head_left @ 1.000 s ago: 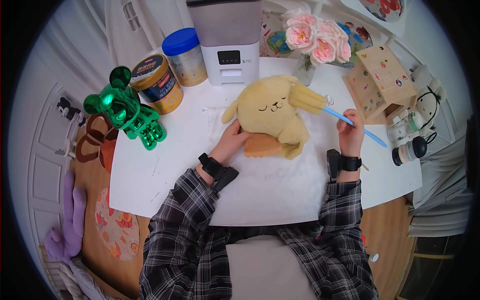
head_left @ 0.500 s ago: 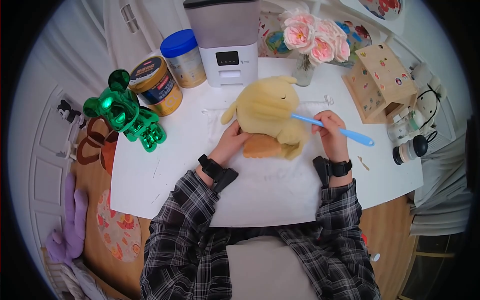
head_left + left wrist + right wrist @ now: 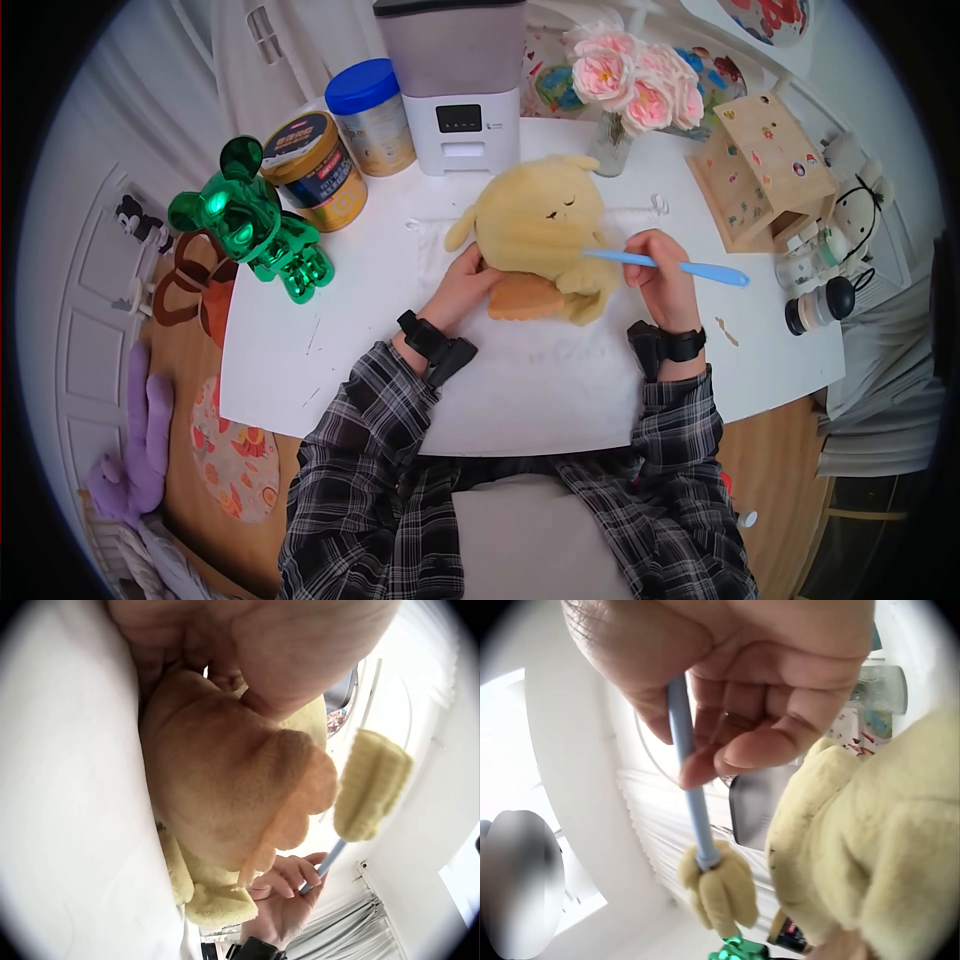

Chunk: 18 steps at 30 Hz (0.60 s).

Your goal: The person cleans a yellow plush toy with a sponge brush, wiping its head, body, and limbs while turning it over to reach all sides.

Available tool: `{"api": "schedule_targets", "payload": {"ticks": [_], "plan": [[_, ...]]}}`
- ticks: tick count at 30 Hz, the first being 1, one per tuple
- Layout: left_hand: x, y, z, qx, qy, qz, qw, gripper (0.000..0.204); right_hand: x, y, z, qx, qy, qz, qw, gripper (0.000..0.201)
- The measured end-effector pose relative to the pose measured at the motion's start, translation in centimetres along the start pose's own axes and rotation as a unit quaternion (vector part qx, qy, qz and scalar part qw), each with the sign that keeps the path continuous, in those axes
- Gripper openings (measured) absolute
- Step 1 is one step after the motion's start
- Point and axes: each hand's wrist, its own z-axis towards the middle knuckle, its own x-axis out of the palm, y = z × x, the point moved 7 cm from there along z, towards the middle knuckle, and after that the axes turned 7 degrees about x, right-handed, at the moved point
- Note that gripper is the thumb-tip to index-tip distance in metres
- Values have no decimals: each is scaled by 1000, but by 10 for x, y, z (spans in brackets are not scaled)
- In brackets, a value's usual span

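A: ok so what's the left hand (image 3: 460,287) doing here?

B: It's gripping the yellow plush toy (image 3: 530,215) low on its left side, right next to this orange scalloped piece (image 3: 526,297). Some of the fingers are hiding behind the toy, but the ones I'm seeing are curling in on it.

A: and the right hand (image 3: 662,278)?

B: That one's pinching the blue handle (image 3: 715,272) of a duster, just right of the toy. The handle's running between thumb and fingers, with its free end sticking out to the right.

A: is the duster actually touching the toy tho?

B: Doesn't look like it. The yellow fluffy head (image 3: 721,896) is hovering near the toy and the right wrist cam is showing a gap. In the head view it's basically blending into the toy, same colour lol.

A: and the toy's sitting where?

B: It's resting on a white cloth (image 3: 530,400) in the middle of the white counter (image 3: 265,365). A shiny green bear figure (image 3: 245,215) is standing on the left, a dispenser (image 3: 462,120) is standing on the far side, pink flowers (image 3: 645,80) are sitting right of that, and a wooden house (image 3: 765,165) is taking up the far right.
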Motion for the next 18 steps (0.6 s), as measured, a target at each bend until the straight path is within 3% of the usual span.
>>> {"api": "schedule_targets", "payload": {"ticks": [1, 4, 5, 9, 12, 15, 18], "plan": [[0, 1, 0, 0, 0, -9, 1000, 40, -4, -4, 2, 24, -30, -50, 998, 18], [0, 2, 0, 1, 2, -23, 1000, 40, -32, -9, 10, 31, -36, 9, 999, 17], [0, 1, 0, 1, 4, -20, 1000, 40, -42, -5, 10, 11, -83, 7, 996, 14], [1, -3, 0, 10, -2, -9, 1000, 40, -70, 4, 8, -41, -91, 103, 990, 11], [0, -1, 0, 1, 7, -1, 1000, 40, -65, 9, 6, -91, 13, 211, 973, 10], [2, -4, 0, 2, 4, -15, 1000, 42, -35, 7, 4, -69, -4, 291, 954, 18], [3, -6, -1, 3, 5, -3, 1000, 41, -15, -5, 5, -3, -75, 214, 974, 29]]}}
